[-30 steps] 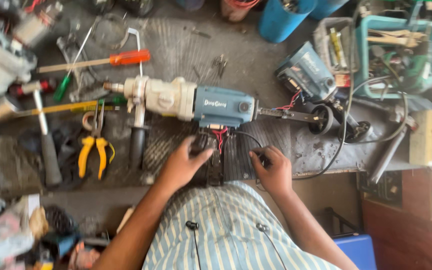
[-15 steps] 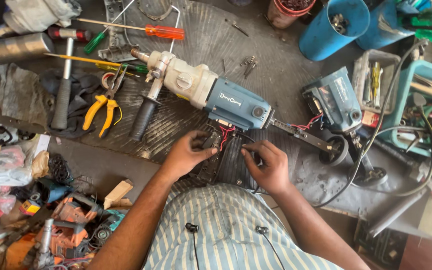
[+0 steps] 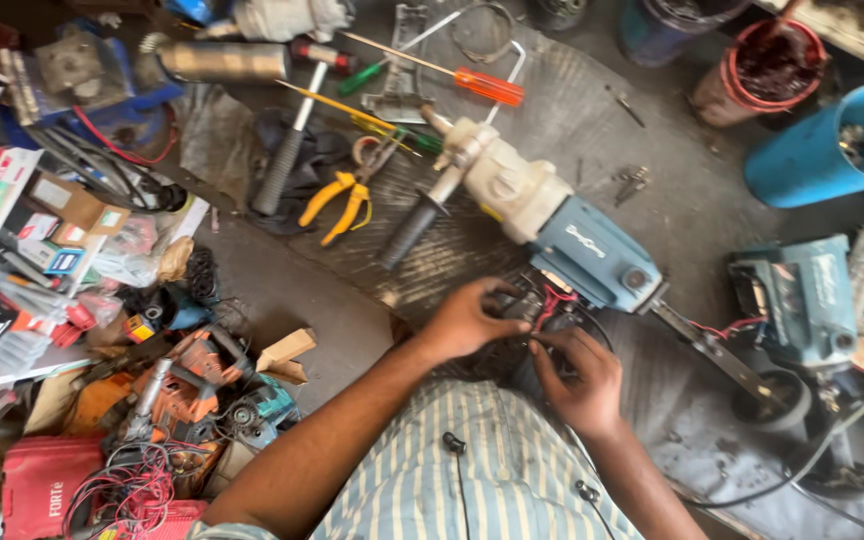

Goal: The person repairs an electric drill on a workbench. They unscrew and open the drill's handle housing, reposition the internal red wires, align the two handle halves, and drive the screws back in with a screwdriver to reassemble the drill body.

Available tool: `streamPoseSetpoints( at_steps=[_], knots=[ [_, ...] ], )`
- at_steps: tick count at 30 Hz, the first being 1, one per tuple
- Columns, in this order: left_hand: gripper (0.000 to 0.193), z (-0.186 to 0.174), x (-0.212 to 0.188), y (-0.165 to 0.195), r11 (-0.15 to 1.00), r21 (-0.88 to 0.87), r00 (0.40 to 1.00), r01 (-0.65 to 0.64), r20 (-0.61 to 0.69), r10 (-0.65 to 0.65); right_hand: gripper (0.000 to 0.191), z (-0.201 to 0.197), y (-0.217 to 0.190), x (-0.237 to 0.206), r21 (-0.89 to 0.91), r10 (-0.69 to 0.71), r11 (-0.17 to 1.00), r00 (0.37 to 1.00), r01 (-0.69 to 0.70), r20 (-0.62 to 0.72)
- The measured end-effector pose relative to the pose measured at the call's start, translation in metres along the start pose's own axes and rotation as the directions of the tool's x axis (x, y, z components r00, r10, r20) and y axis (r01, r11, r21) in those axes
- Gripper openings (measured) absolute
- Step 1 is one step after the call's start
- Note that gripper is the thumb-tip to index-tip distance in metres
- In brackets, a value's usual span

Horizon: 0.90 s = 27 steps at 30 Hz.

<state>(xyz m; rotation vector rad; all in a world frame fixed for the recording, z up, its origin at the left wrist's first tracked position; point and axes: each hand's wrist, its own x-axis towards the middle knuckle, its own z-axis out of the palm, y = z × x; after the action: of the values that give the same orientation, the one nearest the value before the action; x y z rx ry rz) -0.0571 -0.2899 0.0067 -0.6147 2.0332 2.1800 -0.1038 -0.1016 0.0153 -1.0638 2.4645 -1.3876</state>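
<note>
A large power drill (image 3: 552, 225) with a cream front, blue body and black side handle lies on the dark workbench (image 3: 592, 120). Red wires (image 3: 555, 300) hang from its underside into a dark switch part. My left hand (image 3: 467, 318) grips that dark part from the left. My right hand (image 3: 577, 370) pinches the wires and the part from below. Both hands meet just under the blue body. What exactly the fingers hold is partly hidden.
Yellow pliers (image 3: 337, 205), a hammer (image 3: 287, 150) and an orange-handled screwdriver (image 3: 472, 82) lie left of the drill. A second blue tool (image 3: 802, 300) sits at right, blue buckets (image 3: 822, 150) behind. An orange tool and wire clutter (image 3: 182, 390) fills the lower left.
The view has swung left and tilted, so the drill now lies diagonally and more floor clutter shows at left. Both hands stay on the wired part beneath the drill.
</note>
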Motion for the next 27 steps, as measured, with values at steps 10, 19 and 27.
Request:
streamPoseSetpoints(
  at_steps=[10, 19, 27],
  knots=[
    [0.036, -0.096, -0.015, 0.009, 0.999, -0.048, 0.989, 0.008, 0.15, -0.001, 0.011, 0.066, -0.043, 0.017, -0.044, 0.153, 0.987, 0.985, -0.156, -0.08],
    [0.021, -0.289, 0.065, 0.089, 0.212, 0.956, 0.678, -0.2, -0.021, 0.734, 0.009, 0.115, -0.085, 0.025, -0.124, 0.186, 0.969, 0.959, -0.215, -0.213],
    [0.032, -0.314, 0.117, 0.097, 0.167, 0.859, 0.726, -0.485, 0.288, 0.625, 0.01, 0.105, -0.098, -0.013, -0.208, 0.311, 0.877, 0.842, -0.433, -0.442]
  ],
)
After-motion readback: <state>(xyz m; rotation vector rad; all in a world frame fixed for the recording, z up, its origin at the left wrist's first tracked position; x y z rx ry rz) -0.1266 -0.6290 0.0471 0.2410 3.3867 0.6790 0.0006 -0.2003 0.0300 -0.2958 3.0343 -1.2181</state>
